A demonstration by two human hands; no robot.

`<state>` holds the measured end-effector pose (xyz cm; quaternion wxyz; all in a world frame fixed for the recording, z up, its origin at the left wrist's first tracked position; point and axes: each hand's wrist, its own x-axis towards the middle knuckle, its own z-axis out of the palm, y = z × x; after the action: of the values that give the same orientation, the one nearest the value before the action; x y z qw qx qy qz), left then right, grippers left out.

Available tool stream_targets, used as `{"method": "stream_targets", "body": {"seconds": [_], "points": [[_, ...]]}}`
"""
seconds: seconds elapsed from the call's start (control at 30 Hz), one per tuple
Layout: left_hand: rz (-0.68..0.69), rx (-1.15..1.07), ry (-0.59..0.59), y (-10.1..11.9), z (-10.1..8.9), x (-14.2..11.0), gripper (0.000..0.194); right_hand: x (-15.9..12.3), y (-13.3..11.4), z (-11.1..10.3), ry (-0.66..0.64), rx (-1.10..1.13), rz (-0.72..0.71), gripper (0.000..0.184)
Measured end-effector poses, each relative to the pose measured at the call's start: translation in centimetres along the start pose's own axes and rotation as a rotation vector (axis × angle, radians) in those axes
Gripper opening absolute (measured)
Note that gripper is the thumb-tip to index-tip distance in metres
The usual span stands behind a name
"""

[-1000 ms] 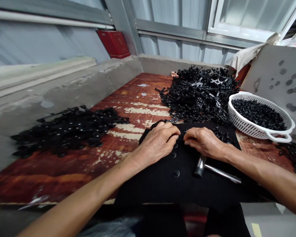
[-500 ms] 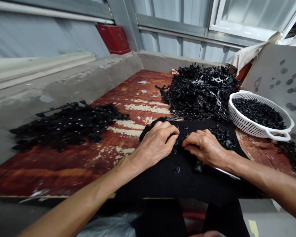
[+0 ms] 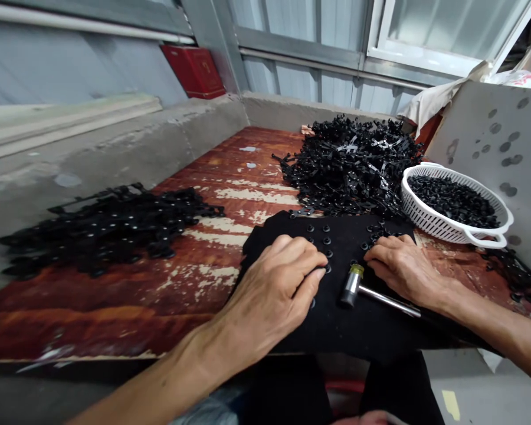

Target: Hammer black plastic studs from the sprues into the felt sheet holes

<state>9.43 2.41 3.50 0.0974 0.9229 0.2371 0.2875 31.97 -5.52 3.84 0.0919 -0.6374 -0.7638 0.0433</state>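
My left hand (image 3: pixel 278 283) rests on a black mat (image 3: pixel 336 307), fingers curled with the tips pressed at a small black button-like part (image 3: pixel 327 268). Several more round black parts (image 3: pixel 318 231) sit in rows on the mat just beyond it. My right hand (image 3: pixel 402 268) lies palm down on the mat's right side, fingers closed at a small heap of loose black pieces (image 3: pixel 383 231); what it holds, if anything, is hidden. A small metal hammer (image 3: pixel 371 289) lies on the mat between my hands, its head towards my left hand.
A big pile of black plastic frames (image 3: pixel 349 168) lies at the back. A white basket (image 3: pixel 469 236) of small black pieces stands at the right beside a grey board (image 3: pixel 491 147). Another flat heap of black strips (image 3: pixel 110 227) lies on the worn red table (image 3: pixel 159 295) at the left.
My right hand has moved right, off the hammer's head, toward the loose pieces. My left hand has slid nearer along the mat. The hammer now lies fully exposed.
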Motion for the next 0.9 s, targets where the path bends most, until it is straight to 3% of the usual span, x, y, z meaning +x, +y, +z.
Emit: {"method": "stream_targets", "body": {"seconds": [0.23, 0.53, 0.63, 0.77, 0.9], "points": [[-0.114, -0.006, 0.005, -1.4, -0.3, -1.6, 0.021, 2.1, -1.5, -0.3, 0.090, 0.108, -0.035, 0.016], [-0.112, 0.028, -0.003, -1.6, 0.6, -1.9, 0.022, 2.7, -5.1, 1.1, 0.028, 0.037, -0.256, 0.010], [-0.108, 0.025, -0.006, -1.4, 0.7, -2.3, 0.023, 2.5, -4.5, 1.0, 0.030, 0.023, -0.232, 0.009], [-0.097, -0.006, 0.014, -0.7, 0.7, -3.5, 0.017, 1.6, -2.2, -0.3, 0.059, -0.003, -0.088, 0.020], [-0.072, 0.018, -0.049, 0.1, 1.3, -4.6, 0.010, 0.8, -0.7, -0.9, -0.038, -0.065, -0.033, 0.023]]}}
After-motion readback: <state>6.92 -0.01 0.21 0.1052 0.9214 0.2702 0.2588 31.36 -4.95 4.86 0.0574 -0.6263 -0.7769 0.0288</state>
